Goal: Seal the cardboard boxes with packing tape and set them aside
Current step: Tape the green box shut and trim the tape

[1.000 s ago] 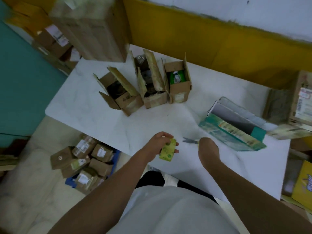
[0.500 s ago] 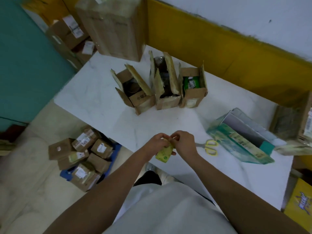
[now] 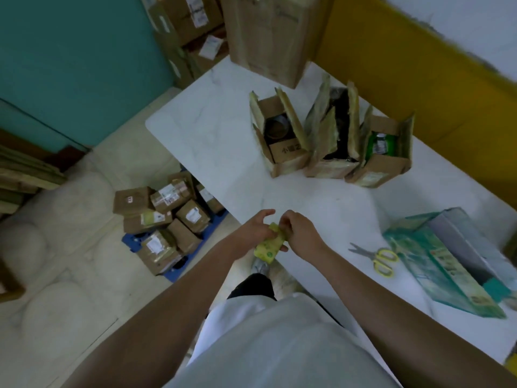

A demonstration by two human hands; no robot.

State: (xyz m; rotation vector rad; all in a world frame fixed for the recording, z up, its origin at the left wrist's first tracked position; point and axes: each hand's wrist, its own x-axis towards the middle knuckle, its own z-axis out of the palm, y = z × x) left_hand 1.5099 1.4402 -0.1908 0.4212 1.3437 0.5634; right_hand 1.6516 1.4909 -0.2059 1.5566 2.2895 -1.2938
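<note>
Three small cardboard boxes stand open in a row on the white table: the left box, the middle box and the right box, all with flaps up. At the table's near edge my left hand holds a small yellow-green packet. My right hand pinches the packet's top end. No tape is in view.
Yellow-handled scissors lie on the table to the right of my hands. A teal carton lies open further right. A tall cardboard box stands at the table's far end. Several sealed parcels are piled on the floor to the left.
My right hand left the scissors on the table and came over to the packet held in my left hand. The view swung left.
</note>
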